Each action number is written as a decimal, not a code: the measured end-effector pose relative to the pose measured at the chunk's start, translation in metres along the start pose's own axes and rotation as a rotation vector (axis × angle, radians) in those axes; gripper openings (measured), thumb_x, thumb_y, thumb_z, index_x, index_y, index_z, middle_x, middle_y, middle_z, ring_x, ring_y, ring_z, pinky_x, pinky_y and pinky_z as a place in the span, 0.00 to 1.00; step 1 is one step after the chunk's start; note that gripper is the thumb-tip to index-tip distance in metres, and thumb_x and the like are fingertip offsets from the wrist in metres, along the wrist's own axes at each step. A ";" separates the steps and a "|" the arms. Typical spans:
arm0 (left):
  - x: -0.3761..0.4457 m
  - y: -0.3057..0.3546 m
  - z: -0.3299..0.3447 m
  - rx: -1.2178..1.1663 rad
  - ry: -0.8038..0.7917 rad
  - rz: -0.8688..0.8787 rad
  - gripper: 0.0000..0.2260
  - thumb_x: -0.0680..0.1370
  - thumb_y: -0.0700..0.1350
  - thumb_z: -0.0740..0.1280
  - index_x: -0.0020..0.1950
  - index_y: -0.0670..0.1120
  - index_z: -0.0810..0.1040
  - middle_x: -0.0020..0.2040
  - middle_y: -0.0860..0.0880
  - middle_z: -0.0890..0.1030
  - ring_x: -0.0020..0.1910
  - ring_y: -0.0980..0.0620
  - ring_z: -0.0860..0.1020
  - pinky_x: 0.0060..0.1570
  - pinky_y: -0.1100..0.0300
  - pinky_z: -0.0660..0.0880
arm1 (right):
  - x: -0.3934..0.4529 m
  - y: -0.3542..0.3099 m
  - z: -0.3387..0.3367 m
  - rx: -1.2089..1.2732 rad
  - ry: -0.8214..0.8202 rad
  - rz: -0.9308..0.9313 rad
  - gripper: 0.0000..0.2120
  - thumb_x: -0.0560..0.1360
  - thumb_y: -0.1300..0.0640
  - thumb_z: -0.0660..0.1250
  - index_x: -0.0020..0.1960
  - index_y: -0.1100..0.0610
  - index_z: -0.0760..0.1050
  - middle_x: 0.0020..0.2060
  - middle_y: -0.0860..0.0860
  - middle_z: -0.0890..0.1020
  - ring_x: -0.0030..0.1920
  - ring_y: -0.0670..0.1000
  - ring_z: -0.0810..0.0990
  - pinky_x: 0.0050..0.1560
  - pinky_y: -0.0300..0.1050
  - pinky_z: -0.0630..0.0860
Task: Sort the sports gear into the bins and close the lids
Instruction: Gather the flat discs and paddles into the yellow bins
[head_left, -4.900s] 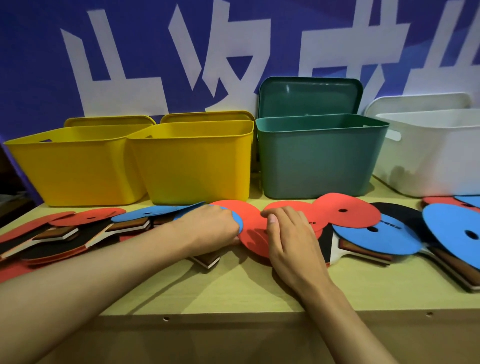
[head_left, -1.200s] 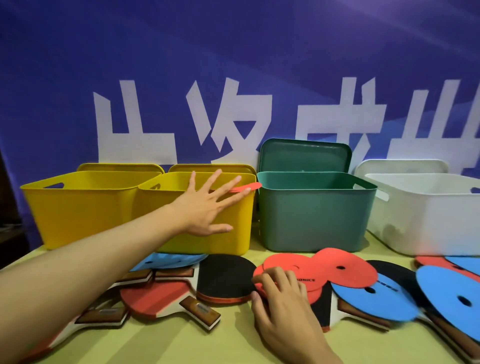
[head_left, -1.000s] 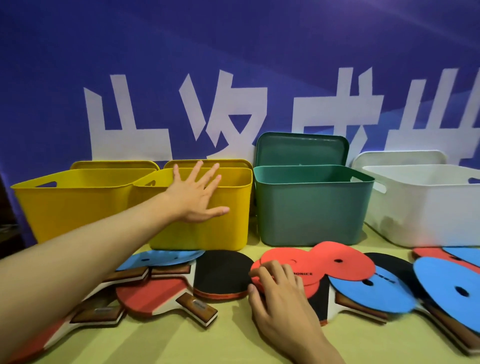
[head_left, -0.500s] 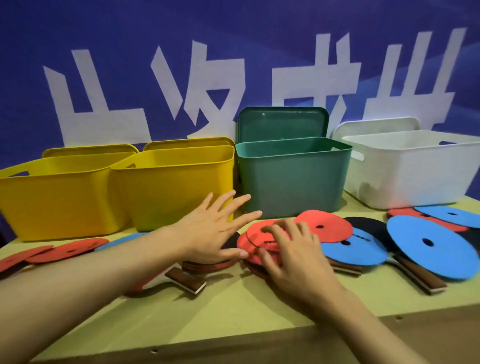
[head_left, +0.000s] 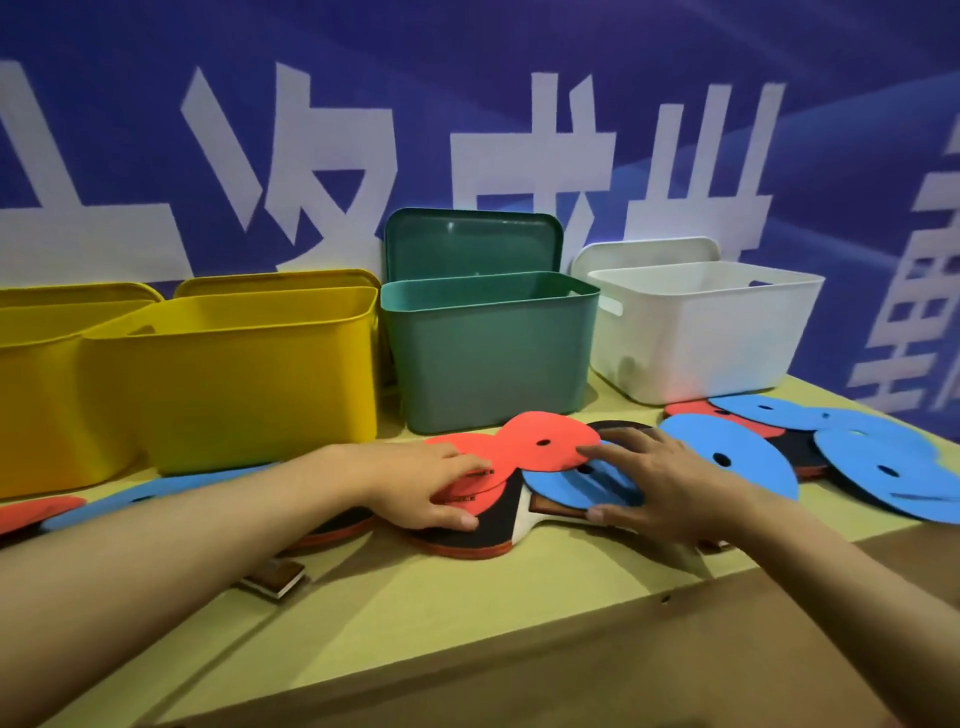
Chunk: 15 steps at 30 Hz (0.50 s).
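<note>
Mid-frame on the bench (head_left: 467, 587), the left hand (head_left: 415, 486) lies flat, grip released, fingers spread over a red disc (head_left: 470, 467) atop a paddle (head_left: 467, 530). The right hand (head_left: 660, 483), grip also released, presses a blue disc (head_left: 571, 480) beside it. Behind stand two yellow bins (head_left: 234, 384), a green bin (head_left: 493, 353) and a white bin (head_left: 696, 332), lids off.

Four bins (head_left: 488, 353) in a row across the table (head_left: 415, 597), 9 to 2 o'clock, a lid (head_left: 472, 241) upright behind each. Discs (head_left: 545, 441) and paddles (head_left: 467, 535) overlap before the bins, spreading 9 to 3 o'clock. Left hand (head_left: 415, 483) on discs at 12 o'clock; right hand (head_left: 670, 488) just beside, at 1 o'clock, on a disc.
</note>
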<state>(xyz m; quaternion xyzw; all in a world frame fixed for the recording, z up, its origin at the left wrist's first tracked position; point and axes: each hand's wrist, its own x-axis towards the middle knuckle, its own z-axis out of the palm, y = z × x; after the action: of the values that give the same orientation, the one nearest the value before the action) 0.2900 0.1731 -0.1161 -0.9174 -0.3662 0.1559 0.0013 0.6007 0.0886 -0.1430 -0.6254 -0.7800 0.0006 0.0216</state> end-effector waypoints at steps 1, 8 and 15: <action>0.001 0.000 0.000 0.015 0.003 -0.005 0.35 0.80 0.70 0.58 0.83 0.59 0.51 0.81 0.49 0.62 0.77 0.46 0.65 0.74 0.49 0.65 | 0.002 -0.001 -0.002 0.001 0.016 -0.023 0.40 0.73 0.24 0.59 0.80 0.35 0.53 0.81 0.45 0.58 0.78 0.54 0.60 0.75 0.58 0.65; 0.006 -0.009 0.004 0.009 -0.053 -0.028 0.36 0.79 0.72 0.55 0.83 0.62 0.46 0.83 0.48 0.58 0.81 0.44 0.57 0.78 0.45 0.57 | 0.033 -0.010 -0.010 -0.012 -0.181 -0.106 0.44 0.71 0.24 0.64 0.79 0.31 0.47 0.80 0.43 0.57 0.79 0.56 0.57 0.74 0.67 0.62; 0.001 -0.010 -0.001 -0.005 -0.075 -0.033 0.41 0.77 0.74 0.56 0.83 0.59 0.46 0.83 0.50 0.54 0.81 0.45 0.55 0.78 0.46 0.58 | 0.062 -0.031 -0.023 -0.092 -0.414 -0.099 0.54 0.70 0.27 0.70 0.81 0.34 0.37 0.83 0.47 0.49 0.81 0.61 0.47 0.78 0.65 0.53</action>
<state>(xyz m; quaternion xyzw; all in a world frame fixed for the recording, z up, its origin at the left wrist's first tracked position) 0.2845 0.1817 -0.1142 -0.9048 -0.3813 0.1893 -0.0122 0.5583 0.1414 -0.1171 -0.5732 -0.7968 0.0922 -0.1676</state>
